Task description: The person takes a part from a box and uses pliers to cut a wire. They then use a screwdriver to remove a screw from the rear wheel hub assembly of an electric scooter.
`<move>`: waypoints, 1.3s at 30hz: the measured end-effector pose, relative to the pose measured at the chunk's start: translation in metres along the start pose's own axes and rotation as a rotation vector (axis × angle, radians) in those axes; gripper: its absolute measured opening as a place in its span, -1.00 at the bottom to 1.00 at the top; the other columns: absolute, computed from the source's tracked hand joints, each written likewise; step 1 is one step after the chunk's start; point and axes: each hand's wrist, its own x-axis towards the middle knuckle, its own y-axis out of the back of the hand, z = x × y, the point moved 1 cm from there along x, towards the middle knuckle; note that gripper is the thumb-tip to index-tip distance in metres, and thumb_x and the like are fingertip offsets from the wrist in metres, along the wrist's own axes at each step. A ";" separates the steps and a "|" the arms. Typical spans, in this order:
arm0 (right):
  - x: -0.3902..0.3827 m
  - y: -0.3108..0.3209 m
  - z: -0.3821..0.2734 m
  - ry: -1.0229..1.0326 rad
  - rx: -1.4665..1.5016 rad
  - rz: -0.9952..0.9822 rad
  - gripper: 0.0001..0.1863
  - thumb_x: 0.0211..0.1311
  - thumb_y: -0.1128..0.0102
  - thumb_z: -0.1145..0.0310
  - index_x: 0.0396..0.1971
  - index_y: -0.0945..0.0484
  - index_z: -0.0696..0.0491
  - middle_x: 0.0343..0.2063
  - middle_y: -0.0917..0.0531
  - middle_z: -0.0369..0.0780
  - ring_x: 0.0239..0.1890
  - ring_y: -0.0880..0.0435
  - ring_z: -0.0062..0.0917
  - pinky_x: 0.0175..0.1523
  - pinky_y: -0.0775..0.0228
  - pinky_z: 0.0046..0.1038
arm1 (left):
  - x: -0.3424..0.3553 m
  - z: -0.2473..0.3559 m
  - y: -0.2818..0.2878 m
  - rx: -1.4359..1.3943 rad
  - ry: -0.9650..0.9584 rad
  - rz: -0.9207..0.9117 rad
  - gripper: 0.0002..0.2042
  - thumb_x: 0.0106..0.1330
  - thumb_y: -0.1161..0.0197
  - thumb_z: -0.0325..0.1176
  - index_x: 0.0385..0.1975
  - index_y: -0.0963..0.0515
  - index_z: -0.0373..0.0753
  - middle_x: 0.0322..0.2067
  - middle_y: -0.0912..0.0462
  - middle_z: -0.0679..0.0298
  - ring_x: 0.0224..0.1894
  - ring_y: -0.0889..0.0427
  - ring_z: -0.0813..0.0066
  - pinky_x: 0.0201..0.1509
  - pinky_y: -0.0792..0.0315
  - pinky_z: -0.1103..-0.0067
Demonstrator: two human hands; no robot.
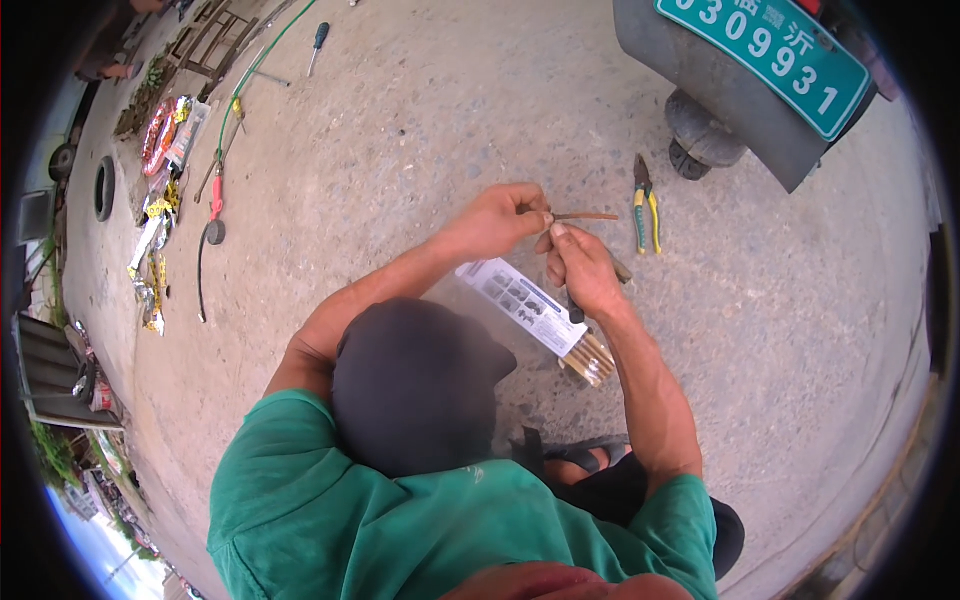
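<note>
My left hand (505, 222) is closed in a pinch on a thin brown repair strip (590, 217), whose free end points right. Close against it, my right hand (582, 265) is wrapped round a tool with a crosswise handle. One dark handle end (576, 312) shows below the fingers and a brownish end (622, 268) beyond the hand; the rest is hidden. The fingertips of both hands meet where the strip starts. Under my forearms lies a flat packet (520, 305) with a white printed label and several brown strips (590, 358) at its clear end.
Pliers (646, 210) with yellow-green handles lie right of my hands. Beyond stands a vehicle's dark mudguard (720, 90) with a green plate. To the left are a screwdriver (318, 45), a green hose (243, 85) with a red-handled gauge tool (217, 200), wrappers (155, 235) and a tyre (104, 188).
</note>
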 end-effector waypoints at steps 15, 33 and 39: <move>0.006 -0.005 -0.012 -0.060 0.243 -0.019 -0.69 0.63 0.08 0.20 -0.28 -0.45 0.12 -0.65 -0.25 -0.39 -0.61 -0.21 -0.64 -0.46 -0.15 -0.52 | 0.000 -0.012 0.015 0.112 -0.345 0.053 -0.87 0.41 -0.26 -0.37 -0.30 -0.58 -0.32 -0.35 -0.64 0.22 -0.21 -0.61 0.48 -0.08 -0.46 0.49; -0.011 -0.003 -0.020 -0.085 0.367 0.015 -0.66 0.58 0.01 0.20 -0.34 -0.48 0.15 -0.66 -0.27 -0.41 -0.63 -0.23 -0.68 -0.48 -0.16 -0.52 | -0.004 0.019 0.001 -0.090 -0.120 -0.104 -0.80 0.44 -0.30 -0.33 -0.41 -0.60 -0.30 -0.51 -0.55 0.40 -0.40 -0.44 0.67 -0.31 -0.32 0.60; -0.026 -0.007 -0.025 -0.150 0.393 0.023 -0.66 0.58 -0.01 0.16 -0.36 -0.44 0.10 -0.67 -0.23 -0.44 -0.63 -0.17 -0.71 -0.48 -0.14 -0.54 | -0.022 0.020 0.004 0.061 -0.308 0.010 -0.81 0.40 -0.30 -0.36 -0.44 -0.58 -0.32 -0.51 -0.57 0.38 -0.39 -0.47 0.68 -0.32 -0.34 0.57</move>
